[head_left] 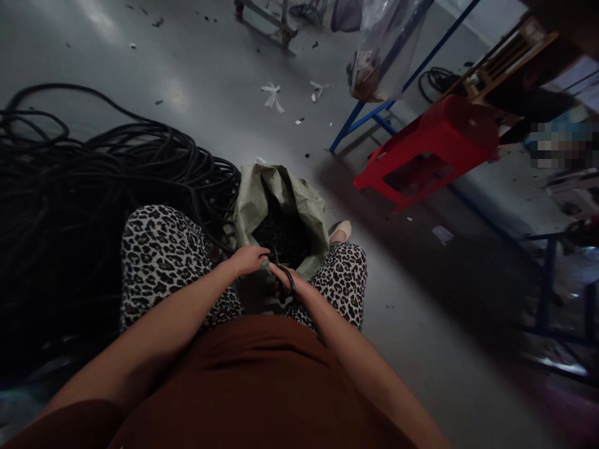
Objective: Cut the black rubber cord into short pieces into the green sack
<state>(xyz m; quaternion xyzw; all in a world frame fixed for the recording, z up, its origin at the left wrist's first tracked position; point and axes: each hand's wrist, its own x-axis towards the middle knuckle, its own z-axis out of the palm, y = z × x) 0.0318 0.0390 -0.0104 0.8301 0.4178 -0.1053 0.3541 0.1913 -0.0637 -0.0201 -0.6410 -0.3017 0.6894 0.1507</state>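
My left hand [250, 259] is closed at the near rim of an open, pale green woven sack [250, 202]. A black cord [218, 242] runs into it from the pile on the left. My right hand [286, 277] is just to the right, wrapped around scissors [292, 285] whose black handle loops show around the fingers. Their thin blades point toward the sack's mouth, close to the left fingertips. Inside the sack lie many small black pieces [285, 234]. The cord's end at the left fingertips is too small to make out.
A large tangled pile of black cord [116, 149] covers the floor at left. A red plastic stool [449, 137] lies tipped at right, near a blue metal frame [349, 128] with a clear plastic bag [386, 56]. White scraps [272, 95] litter the grey floor. Another person is partly visible at far right.
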